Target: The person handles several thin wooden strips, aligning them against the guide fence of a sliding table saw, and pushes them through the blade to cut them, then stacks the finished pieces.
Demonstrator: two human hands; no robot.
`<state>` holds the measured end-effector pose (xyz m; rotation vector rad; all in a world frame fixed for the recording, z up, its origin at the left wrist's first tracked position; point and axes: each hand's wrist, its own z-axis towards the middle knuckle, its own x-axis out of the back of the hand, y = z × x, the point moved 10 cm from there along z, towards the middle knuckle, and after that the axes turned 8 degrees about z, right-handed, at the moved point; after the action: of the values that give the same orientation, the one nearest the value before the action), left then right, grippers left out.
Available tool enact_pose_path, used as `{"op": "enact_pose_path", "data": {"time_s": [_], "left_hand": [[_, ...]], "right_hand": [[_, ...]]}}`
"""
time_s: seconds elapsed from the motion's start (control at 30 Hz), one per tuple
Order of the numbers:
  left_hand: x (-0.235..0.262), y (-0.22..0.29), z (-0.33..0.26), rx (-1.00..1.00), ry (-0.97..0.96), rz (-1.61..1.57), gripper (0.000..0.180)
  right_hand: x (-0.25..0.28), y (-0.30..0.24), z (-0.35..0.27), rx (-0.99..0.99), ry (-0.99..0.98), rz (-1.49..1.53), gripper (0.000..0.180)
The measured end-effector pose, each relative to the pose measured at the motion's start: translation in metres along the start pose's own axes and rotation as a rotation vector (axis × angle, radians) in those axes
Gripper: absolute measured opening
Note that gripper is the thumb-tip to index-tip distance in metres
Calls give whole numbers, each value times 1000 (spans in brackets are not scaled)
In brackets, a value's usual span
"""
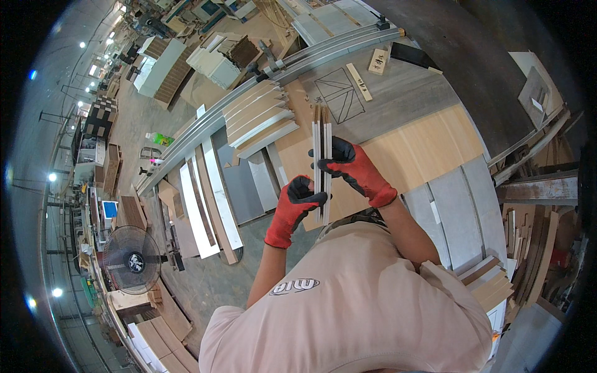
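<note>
Between my gloved hands stands a thin bundle of narrow board strips (321,149), pale with dark edges, held roughly upright in front of my body. My left hand (297,202), in a red glove with dark palm and fingertips, grips its lower left side. Higher up, my right hand (356,169), in a matching glove, closes on its right side. Under the hands lies a light wood-coloured panel (410,151). Left of the bundle, a stack of cut strips with angled ends (258,115) rests on the work surface.
A metal rail (217,118) runs along the far left of the bench. Beyond my right hand, a grey panel (404,93) bears a pencilled drawing, a small wood strip (359,82) and a black box (413,56). Long white boards (199,211) lie left; a fan (132,260) stands behind them.
</note>
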<state>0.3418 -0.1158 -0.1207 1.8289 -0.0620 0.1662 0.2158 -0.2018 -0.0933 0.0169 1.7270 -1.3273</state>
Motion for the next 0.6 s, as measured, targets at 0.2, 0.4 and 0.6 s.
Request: {"op": "enact_pose_path", "data": {"time_s": [0.2, 0.4, 0.6], "left_hand": [[-3, 0, 0, 4, -19, -60, 28], [-4, -9, 1, 55, -53, -212, 32], [15, -31, 16, 78, 15, -181, 35]], "right_hand": [[2, -1, -2, 20, 39, 87, 43], [14, 4, -4, -19, 105, 61, 40], [43, 27, 1, -29, 281, 76, 27]]}}
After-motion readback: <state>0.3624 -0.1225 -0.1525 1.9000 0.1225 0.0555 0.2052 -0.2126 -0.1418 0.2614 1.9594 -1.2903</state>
